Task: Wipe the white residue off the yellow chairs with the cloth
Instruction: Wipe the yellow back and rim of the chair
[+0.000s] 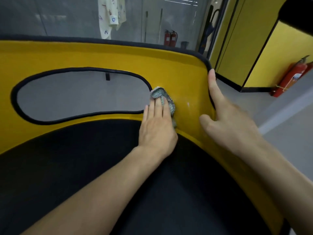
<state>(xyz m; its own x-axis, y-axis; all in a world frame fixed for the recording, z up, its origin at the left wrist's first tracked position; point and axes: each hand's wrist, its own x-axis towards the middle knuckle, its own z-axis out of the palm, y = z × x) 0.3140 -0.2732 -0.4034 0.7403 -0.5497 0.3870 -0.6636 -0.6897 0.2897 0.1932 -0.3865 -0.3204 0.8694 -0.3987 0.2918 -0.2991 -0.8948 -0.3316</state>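
Wiping under way on the back of the yellow chair [101,55].
Above the black seat cushion [84,158], the right hand [228,119] steadied the back's right edge, index finger straight along the black trim [207,63]. Its other fingers were hidden, so its grip could not be told. The left hand [156,126], fingers flat, pressed the checked cloth [165,97] to the yellow face at the right end of the oval cut-out. A faint pale streak [188,105] just right of the cloth probably wanted the next pass. No writing was legible.
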